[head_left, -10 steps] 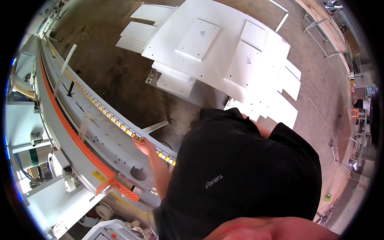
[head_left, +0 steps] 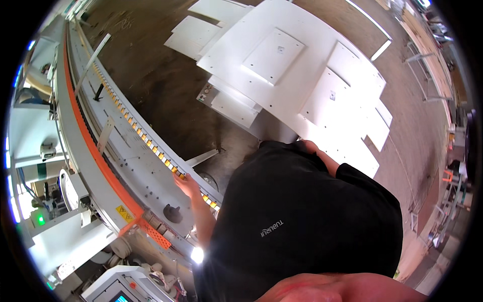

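My left hand (head_left: 187, 184) reaches out to the left and rests on the edge of a long rail with yellow and white rollers (head_left: 146, 141). Its fingers lie over the rollers and hold no loose thing. My right forearm runs forward past my black shirt. My right hand (head_left: 309, 146) shows only partly, by the near edge of the stacked white panels (head_left: 327, 128); its fingers are hidden behind my body and the shirt. The panels are flat boards with small drilled holes, piled in several sizes, some jutting out at the sides.
A long machine with an orange strip (head_left: 93, 156) and a grey bed (head_left: 132, 173) runs along the left. A control panel (head_left: 118, 282) stands at the lower left. A wooden-topped bench (head_left: 425, 53) is at the far right. Brown floor (head_left: 151, 55) lies between machine and panels.
The whole view has shifted, with panels and machine sitting further right in the picture. More of my right forearm shows. A bright light and a lit screen appear at lower left. My left hand stays on the rail.
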Demonstrator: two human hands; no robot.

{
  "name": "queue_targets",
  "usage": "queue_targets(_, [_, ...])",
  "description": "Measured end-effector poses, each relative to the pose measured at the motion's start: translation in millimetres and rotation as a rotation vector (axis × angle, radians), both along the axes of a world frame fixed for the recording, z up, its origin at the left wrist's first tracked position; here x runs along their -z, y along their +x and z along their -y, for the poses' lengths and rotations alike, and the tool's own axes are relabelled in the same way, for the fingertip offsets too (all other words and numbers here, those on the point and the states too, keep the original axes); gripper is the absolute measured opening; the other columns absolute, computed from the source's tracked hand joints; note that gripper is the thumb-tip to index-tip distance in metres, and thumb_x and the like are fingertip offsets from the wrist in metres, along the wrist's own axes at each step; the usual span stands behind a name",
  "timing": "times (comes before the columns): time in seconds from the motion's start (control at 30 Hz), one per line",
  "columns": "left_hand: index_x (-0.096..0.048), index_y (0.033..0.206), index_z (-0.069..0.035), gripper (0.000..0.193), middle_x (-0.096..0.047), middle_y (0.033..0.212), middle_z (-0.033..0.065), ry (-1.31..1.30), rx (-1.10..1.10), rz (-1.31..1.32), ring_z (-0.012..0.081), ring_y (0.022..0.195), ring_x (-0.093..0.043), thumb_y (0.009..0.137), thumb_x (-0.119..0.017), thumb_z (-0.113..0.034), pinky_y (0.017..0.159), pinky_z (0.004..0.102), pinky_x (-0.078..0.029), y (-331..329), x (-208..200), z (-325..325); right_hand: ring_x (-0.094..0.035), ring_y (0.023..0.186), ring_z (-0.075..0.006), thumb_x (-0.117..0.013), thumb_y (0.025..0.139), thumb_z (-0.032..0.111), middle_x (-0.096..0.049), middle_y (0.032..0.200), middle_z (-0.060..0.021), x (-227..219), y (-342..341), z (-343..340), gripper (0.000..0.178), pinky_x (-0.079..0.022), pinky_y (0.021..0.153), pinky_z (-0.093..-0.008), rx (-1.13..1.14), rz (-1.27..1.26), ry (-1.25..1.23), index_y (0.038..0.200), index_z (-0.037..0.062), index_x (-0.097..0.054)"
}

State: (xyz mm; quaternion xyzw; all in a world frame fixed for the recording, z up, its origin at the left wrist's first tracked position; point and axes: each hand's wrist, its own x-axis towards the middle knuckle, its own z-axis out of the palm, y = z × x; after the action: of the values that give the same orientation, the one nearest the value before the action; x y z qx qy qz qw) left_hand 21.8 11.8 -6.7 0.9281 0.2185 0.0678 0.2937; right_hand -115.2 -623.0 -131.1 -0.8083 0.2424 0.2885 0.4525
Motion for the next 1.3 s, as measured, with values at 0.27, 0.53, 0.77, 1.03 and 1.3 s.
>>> queue_targets(0.27, [-0.038, 0.153, -0.002, 0.067, -0.044, 0.153, 0.0215, 0.088, -0.182, -0.044, 0.0403, 0.141, -0.042, 0.092, -0.066, -0.011, 0.117, 0.048, -0.037, 3, -34, 24, -0.072, 0.096, -0.0305, -0.064, 0.093, 0.038, -0.076, 0.102, -0.0117, -100, 194, -31, 0.033, -0.056, 0.083, -0.0415, -0.247, 0.294, -0.192, 0.111, 0.0125, -0.073])
queue_targets(0.53, [-0.059, 0.137, -0.001, 0.043, -0.07, 0.122, 0.0128, -0.443, 0.144, -0.034, 0.0249, 0.11, -0.067, 0.096, -0.067, -0.014, 0.095, 0.037, -0.054, 180, -32, 80, -0.07, 0.108, -0.0297, -0.067, 0.093, 0.041, -0.074, 0.116, -0.0106, -154, 335, -77, 0.042, -0.054, 0.093, -0.0421, -0.234, 0.263, -0.22, 0.124, 0.0122, -0.07])
queue_targets(0.77, [-0.07, 0.118, -0.004, 0.028, -0.076, 0.095, 0.0091, -0.751, 0.44, -0.527, 0.0194, 0.085, -0.073, 0.096, -0.061, -0.018, 0.08, 0.0326, -0.056, 382, 140, 95, -0.043, 0.145, -0.0367, -0.068, 0.093, 0.047, -0.046, 0.157, -0.0192, -118, 398, -129, 0.08, -0.038, 0.117, -0.0455, -0.332, 0.17, -0.35, 0.155, 0.0052, -0.04])
queue_targets(1.03, [-0.069, 0.106, -0.003, 0.014, -0.072, 0.089, 0.0046, -0.774, 0.461, -0.673, 0.017, 0.074, -0.069, 0.096, -0.063, -0.011, 0.063, 0.0313, -0.054, 623, 308, 156, -0.027, 0.152, -0.0467, -0.071, 0.081, 0.071, -0.007, 0.167, -0.0342, -116, 457, -197, 0.121, -0.035, 0.119, -0.0481, -0.33, -0.352, -0.37, 0.161, -0.0036, -0.019])
queue_targets(1.3, [-0.068, 0.114, 0.004, 0.06, -0.073, 0.11, 0.0229, -0.738, 0.206, -0.632, 0.0366, 0.103, -0.071, 0.085, -0.076, -0.048, 0.089, 0.0423, -0.055, 733, 423, 236, -0.029, 0.15, -0.0495, -0.07, 0.08, 0.074, -0.005, 0.165, -0.039, -109, 497, -195, 0.123, -0.037, 0.118, -0.0481, -0.293, -0.458, -0.327, 0.158, -0.0079, -0.02])
